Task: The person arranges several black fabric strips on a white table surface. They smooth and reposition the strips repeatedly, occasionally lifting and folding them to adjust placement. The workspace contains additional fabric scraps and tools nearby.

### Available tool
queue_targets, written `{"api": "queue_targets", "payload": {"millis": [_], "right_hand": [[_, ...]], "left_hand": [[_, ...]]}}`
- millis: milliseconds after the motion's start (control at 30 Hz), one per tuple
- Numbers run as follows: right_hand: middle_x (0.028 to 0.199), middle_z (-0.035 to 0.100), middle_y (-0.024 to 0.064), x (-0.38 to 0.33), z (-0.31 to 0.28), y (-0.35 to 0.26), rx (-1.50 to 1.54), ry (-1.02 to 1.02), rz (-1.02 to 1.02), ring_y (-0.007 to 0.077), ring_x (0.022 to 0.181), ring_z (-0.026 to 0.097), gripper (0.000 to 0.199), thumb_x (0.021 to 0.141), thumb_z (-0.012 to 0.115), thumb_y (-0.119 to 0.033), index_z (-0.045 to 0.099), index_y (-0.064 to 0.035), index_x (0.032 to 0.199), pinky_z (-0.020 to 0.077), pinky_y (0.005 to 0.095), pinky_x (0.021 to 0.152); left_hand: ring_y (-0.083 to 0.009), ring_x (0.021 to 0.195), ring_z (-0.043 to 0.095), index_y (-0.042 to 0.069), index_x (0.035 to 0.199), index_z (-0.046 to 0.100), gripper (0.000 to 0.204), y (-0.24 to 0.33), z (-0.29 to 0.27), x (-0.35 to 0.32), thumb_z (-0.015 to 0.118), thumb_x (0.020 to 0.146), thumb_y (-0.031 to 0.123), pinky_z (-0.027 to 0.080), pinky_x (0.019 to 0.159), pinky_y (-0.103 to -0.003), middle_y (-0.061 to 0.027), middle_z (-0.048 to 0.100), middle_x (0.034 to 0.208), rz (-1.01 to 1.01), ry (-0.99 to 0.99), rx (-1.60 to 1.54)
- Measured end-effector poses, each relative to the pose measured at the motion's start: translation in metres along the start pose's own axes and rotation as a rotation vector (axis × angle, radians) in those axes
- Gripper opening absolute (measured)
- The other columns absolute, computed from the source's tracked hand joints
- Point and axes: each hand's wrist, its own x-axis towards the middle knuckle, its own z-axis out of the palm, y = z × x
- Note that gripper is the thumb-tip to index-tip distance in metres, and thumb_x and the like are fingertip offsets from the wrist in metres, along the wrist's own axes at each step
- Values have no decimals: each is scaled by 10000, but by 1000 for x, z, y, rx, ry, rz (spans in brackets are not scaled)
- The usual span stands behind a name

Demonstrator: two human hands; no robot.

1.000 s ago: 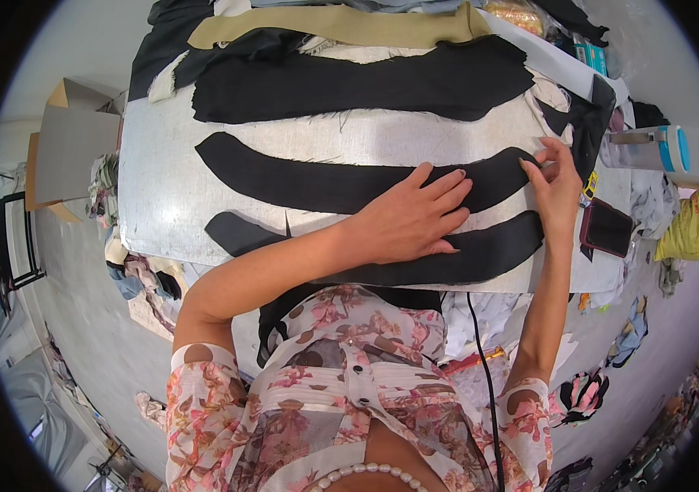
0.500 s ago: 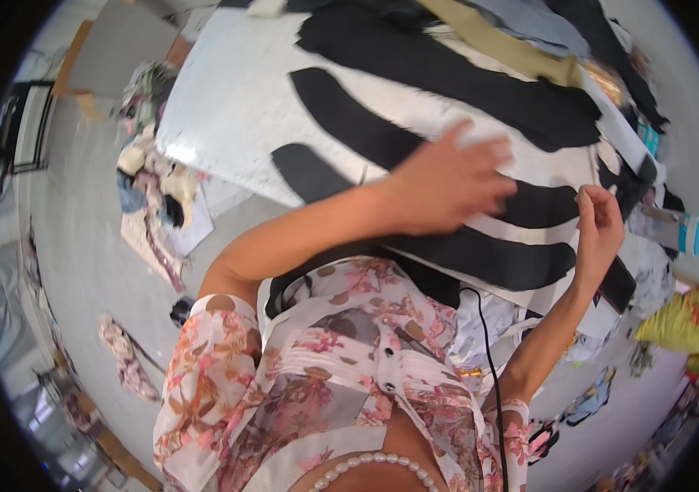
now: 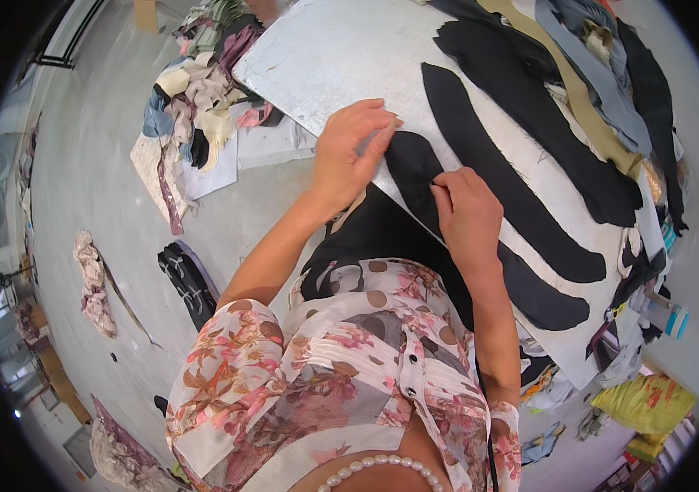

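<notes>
Both hands have shifted to the near end of the long curved black fabric strip (image 3: 415,168) lying on the grey worktable (image 3: 325,66); left hand (image 3: 348,156) presses flat at ten o'clock, right hand (image 3: 466,215) pinches its edge, suggesting the end is now being aligned

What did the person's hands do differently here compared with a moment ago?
The left hand left the middle of the curved black fabric strips and now presses the rounded end of the nearest black strip at the table's near edge. The right hand came over from the strips' far end and pinches the same end beside it. The camera view also swung round. The other black strips and the tan strip lie as before.
</notes>
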Motion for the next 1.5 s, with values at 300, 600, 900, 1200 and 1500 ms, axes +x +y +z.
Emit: {"api": "queue_targets", "payload": {"millis": [300, 600, 900, 1200, 1500], "right_hand": [[836, 615, 103, 3, -7, 3, 71, 4, 45, 285, 739, 631, 47, 855, 654, -62, 627, -30, 876, 497, 368, 648], [907, 655, 37, -12, -30, 45, 907, 148, 477, 65, 697, 549, 182, 1007, 550, -140, 621, 19, 1059, 459, 230, 646], [1047, 699, 187, -28, -38, 55, 1457, 263, 409, 251, 936, 702, 294, 1019, 525, -191, 558, 58, 1172, 549, 336, 880], [1056, 685, 75, -26, -34, 27, 1017, 223, 479, 60, 818, 592, 117, 968, 611, -58, 647, 37, 1027, 472, 199, 750], [994, 698, 75, -28, -19, 21, 905, 233, 479, 67, 847, 595, 76, 948, 619, -32, 661, 26, 974, 465, 201, 762]], "left_hand": [[-378, 1390, 351, 109, 1322, 579, 498, 6, 25, -19, 700, 860, 251, 183, 1124, -615, -157, 478, 1410, 119, -195, 257], [-354, 1426, 328, 100, 1413, 489, 676, 8, 23, -17, 658, 759, 136, 145, 1168, -583, -140, 428, 1488, 42, -239, 267], [-354, 1380, 383, 111, 1385, 509, 543, 4, 32, -19, 640, 858, 136, 191, 1146, -584, -142, 488, 1414, 74, -151, 289], [-275, 909, 666, 39, 965, 681, 265, 62, 11, -14, 776, 790, 213, 496, 800, -374, -106, 693, 956, -31, -140, -177], [-38, 640, 565, 25, 892, 673, 146, 57, 22, -25, 727, 909, 159, 438, 578, -197, 13, 650, 732, -556, -227, -598]]}}
